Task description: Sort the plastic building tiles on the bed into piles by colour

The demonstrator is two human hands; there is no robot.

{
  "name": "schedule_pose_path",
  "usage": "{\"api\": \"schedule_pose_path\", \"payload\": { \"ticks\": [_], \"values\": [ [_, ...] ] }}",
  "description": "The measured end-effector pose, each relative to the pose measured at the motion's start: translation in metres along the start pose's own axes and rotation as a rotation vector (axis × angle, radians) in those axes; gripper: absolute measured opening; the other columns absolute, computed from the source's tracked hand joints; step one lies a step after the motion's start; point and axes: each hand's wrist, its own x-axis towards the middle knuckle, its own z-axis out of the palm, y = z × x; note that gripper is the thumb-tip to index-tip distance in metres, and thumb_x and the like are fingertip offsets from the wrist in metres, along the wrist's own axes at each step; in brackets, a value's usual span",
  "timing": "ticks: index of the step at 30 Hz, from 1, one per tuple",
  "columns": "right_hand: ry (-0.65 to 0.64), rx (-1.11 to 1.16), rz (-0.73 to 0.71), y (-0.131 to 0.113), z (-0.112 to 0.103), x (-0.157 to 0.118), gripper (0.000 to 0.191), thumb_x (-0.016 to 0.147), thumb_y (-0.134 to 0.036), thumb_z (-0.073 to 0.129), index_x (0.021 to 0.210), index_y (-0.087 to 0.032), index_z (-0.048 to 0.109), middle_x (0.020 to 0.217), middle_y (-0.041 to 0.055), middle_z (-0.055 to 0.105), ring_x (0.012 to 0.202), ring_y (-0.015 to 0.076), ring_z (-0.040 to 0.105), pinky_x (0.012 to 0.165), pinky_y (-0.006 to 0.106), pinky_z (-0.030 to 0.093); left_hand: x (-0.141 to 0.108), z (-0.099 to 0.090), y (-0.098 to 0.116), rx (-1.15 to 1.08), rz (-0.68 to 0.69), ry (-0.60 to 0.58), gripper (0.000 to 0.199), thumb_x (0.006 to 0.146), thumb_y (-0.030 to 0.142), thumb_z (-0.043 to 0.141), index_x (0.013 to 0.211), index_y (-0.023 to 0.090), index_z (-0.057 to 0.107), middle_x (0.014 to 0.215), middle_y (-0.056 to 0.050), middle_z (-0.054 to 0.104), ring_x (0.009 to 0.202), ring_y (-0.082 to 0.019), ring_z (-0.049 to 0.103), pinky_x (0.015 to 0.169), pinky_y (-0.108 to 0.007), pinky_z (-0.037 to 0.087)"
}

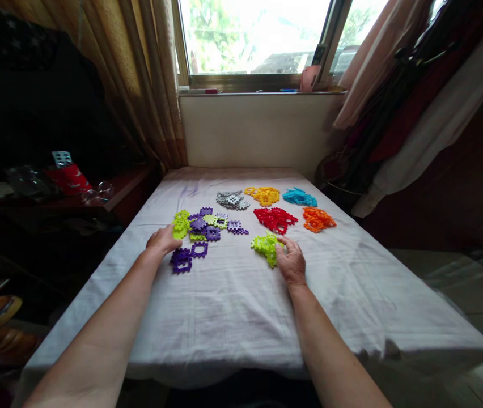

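Observation:
On the left side of the table, my left hand (164,239) is closed on some lime-green interlocking plastic tiles (181,223). Beside them lie mixed purple tiles (199,225) and a few more lime-green ones. Purple square frames (181,260) rest just to the right of that hand and nearer me. My right hand (292,262) has its thumb and fingers pressed around the right edge of a lime-green tile heap (266,247). How many tiles each hand grips cannot be made out.
Farther back sit sorted heaps of tiles: grey (233,199), yellow (263,196), blue (300,197), red (275,219) and orange (318,219). A white cloth (224,323) covers the table. A window sill (241,92) lies beyond, and clothes (428,113) hang at right.

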Motion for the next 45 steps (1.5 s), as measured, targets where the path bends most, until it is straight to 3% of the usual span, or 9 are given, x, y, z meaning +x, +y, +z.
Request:
{"api": "schedule_pose_path", "payload": {
  "ticks": [7,13,16,20,25,30,34,39,45],
  "values": [
    [0.018,0.036,0.015,0.001,0.002,0.0,0.028,0.077,-0.034,0.056,0.094,-0.021,0.073,0.111,0.0115,0.069,0.109,0.0245,0.061,0.102,0.041,0.045,0.007,-0.009,-0.022,-0.347,0.02,-0.014,0.073,0.064,0.034,0.069,0.133,0.017,0.054,0.123,-0.013,0.068,0.09,-0.021,0.068,0.07,-0.027,0.05],
    [0.01,0.027,0.027,-0.001,0.001,0.001,0.028,0.076,-0.032,0.055,0.093,-0.018,0.074,0.112,0.0141,0.069,0.11,0.0258,0.061,0.102,0.043,0.045,-0.001,-0.016,-0.017,-0.562,0.042,-0.056,0.058,0.056,0.044,0.071,0.106,0.016,0.07,0.083,-0.003,0.07,0.067,-0.016,0.061,0.061,-0.026,0.045],
    [0.022,0.03,0.017,-0.001,0.002,0.001,0.027,0.077,-0.031,0.054,0.092,-0.019,0.073,0.112,0.0133,0.069,0.109,0.0253,0.062,0.101,0.042,0.046,-0.007,-0.019,-0.009,-0.622,0.068,-0.085,0.061,0.054,0.046,0.071,0.107,0.016,0.071,0.072,0.0,0.066,0.064,-0.015,0.056,0.06,-0.026,0.042],
    [0.039,0.03,-0.001,0.001,0.002,0.001,0.025,0.078,-0.03,0.054,0.09,-0.02,0.073,0.109,0.0117,0.07,0.106,0.0241,0.062,0.099,0.041,0.047,-0.019,-0.019,0.008,-0.678,0.125,-0.128,0.066,0.056,0.047,0.068,0.114,0.015,0.07,0.075,-0.001,0.066,0.064,-0.014,0.053,0.062,-0.026,0.042],
    [0.075,-0.026,-0.147,-0.008,-0.002,-0.001,0.03,0.082,-0.028,0.052,0.103,-0.019,0.071,0.113,0.0122,0.069,0.108,0.0245,0.061,0.1,0.042,0.046,-0.045,-0.004,0.048,-0.765,0.33,-0.267,0.06,0.061,0.046,0.068,0.114,0.017,0.07,0.099,-0.005,0.07,0.077,-0.016,0.056,0.072,-0.028,0.044],
    [0.004,-0.149,-0.409,-0.034,-0.005,-0.013,0.042,0.083,-0.03,0.061,0.125,-0.025,0.063,0.13,0.0076,0.064,0.124,0.0255,0.051,0.106,0.043,0.038,-0.072,0.022,0.092,-0.784,0.453,-0.436,0.054,0.065,0.041,0.066,0.114,0.016,0.07,0.083,-0.002,0.067,0.068,-0.013,0.052,0.069,-0.028,0.043],
    [-0.056,-0.131,-0.5,-0.046,-0.005,-0.019,0.017,0.087,-0.031,0.063,0.101,-0.028,0.072,0.115,0.0048,0.07,0.11,0.0223,0.058,0.098,0.038,0.041,-0.081,0.033,0.108,-0.806,0.521,-0.485,0.051,0.068,0.038,0.065,0.115,0.017,0.069,0.089,-0.003,0.069,0.071,-0.013,0.054,0.071,-0.028,0.043],
    [0.018,-0.082,-0.348,-0.034,-0.008,-0.01,0.019,0.09,-0.029,0.053,0.085,-0.022,0.07,0.091,0.0067,0.071,0.089,0.0212,0.061,0.088,0.035,0.046,-0.076,0.042,0.104,-0.899,0.461,-0.407,0.053,0.064,0.042,0.07,0.111,0.017,0.07,0.107,-0.008,0.071,0.083,-0.016,0.059,0.078,-0.029,0.046],
    [0.07,-0.133,0.016,-0.008,-0.007,0.002,0.024,0.083,-0.035,0.05,0.075,-0.021,0.068,0.085,0.008,0.07,0.083,0.0223,0.059,0.084,0.035,0.046,-0.069,0.059,0.102,-0.939,0.396,-0.279,0.062,0.066,0.053,0.072,0.115,0.015,0.068,0.09,-0.008,0.07,0.079,-0.017,0.062,0.075,-0.032,0.05]
  ]
}}
